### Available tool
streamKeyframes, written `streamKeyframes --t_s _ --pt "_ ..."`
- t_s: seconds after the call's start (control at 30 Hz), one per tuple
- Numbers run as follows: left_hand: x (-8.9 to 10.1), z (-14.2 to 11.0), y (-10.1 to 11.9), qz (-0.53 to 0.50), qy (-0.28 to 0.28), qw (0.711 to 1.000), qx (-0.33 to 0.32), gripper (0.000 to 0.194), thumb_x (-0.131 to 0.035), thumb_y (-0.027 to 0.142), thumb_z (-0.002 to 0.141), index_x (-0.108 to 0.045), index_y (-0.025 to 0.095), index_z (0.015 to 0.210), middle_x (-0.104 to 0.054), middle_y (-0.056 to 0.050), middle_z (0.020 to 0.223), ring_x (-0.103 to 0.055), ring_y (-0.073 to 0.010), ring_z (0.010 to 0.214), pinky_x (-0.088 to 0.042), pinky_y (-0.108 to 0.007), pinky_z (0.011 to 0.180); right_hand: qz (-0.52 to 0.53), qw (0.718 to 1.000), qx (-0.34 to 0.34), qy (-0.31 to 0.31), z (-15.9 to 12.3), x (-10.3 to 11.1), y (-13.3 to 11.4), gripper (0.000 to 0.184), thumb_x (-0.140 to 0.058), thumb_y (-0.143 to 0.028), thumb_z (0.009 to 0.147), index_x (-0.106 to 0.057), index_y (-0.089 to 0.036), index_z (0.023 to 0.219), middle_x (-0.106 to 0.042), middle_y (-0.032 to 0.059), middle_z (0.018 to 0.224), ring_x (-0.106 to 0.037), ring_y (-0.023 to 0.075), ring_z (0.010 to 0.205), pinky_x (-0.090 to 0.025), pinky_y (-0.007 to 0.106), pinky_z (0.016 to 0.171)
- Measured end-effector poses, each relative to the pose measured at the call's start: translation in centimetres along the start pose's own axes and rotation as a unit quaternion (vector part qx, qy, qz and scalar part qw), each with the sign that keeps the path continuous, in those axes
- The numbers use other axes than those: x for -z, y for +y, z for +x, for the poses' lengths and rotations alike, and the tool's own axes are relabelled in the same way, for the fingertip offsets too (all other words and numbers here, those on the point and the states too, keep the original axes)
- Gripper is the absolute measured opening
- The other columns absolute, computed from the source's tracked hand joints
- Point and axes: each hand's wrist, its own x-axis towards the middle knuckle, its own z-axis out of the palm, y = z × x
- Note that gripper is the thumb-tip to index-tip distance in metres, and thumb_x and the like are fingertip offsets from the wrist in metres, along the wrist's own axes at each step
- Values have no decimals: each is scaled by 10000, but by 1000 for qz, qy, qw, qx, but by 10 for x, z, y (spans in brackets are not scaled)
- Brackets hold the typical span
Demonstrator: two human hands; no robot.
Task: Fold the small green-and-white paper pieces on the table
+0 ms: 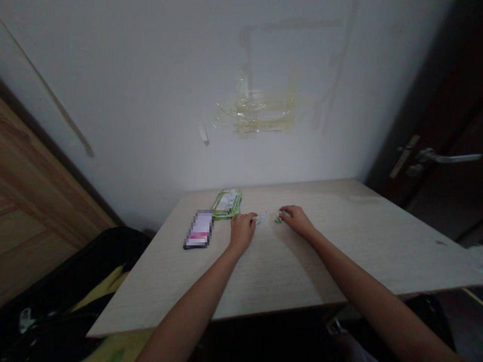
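My left hand (242, 232) rests low over the table with its fingers closed on a small white-and-green wrapper piece (261, 219), which pokes out to the right of the fingertips. Across a short gap, my right hand (299, 221) pinches another small green-and-white wrapper piece (278, 219) between thumb and fingers. The two pieces are apart, both at the tabletop. Just behind and left of my left hand lies a small stack of green-and-white packets (227, 202). Printing on them is too small to read.
A phone (199, 229) with a pixelated screen lies on the pale wooden table (271, 281), left of my left hand. Behind the table is a white wall (158, 100) with peeling clear tape (260, 113). A dark door with a metal handle (449, 158) stands at the right.
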Motion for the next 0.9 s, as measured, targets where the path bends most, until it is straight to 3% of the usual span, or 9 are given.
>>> streamKeyframes --t_s 0.2,0.37,0.6,0.9 --pt "1 0 1 22 4 1000 -2 237 -526 329 953 -737 233 1000 -712 -67 980 -592 -226 995 -365 -359 917 32 999 -1 0 2 -4 0 301 -640 -349 857 -741 -162 1070 -729 118 1094 -650 256 1052 -452 374 988" --pt "-2 -1 -1 28 16 999 5 273 -623 428 891 -742 235 1042 -677 -73 1029 -560 -240 1032 -369 -366 938 83 996 -1 30 0 -9 0 313 -695 -363 801 -730 -172 1047 -709 111 1090 -641 242 1038 -469 381 968" --pt "-1 -1 2 23 3 999 26 172 -696 322 834 -752 220 960 -669 -71 1028 -556 -245 1039 -377 -383 956 155 986 -39 50 -2 -13 -4 447 -761 -304 716 -674 -176 1135 -674 93 1096 -657 190 879 -535 338 822" --pt "3 2 6 -26 7 999 33 101 -657 247 856 -746 199 849 -702 -66 913 -604 -219 932 -407 -358 883 235 967 -83 51 -1 -12 -9 614 -795 -211 673 -611 -185 1259 -677 108 1163 -681 160 816 -573 323 786"
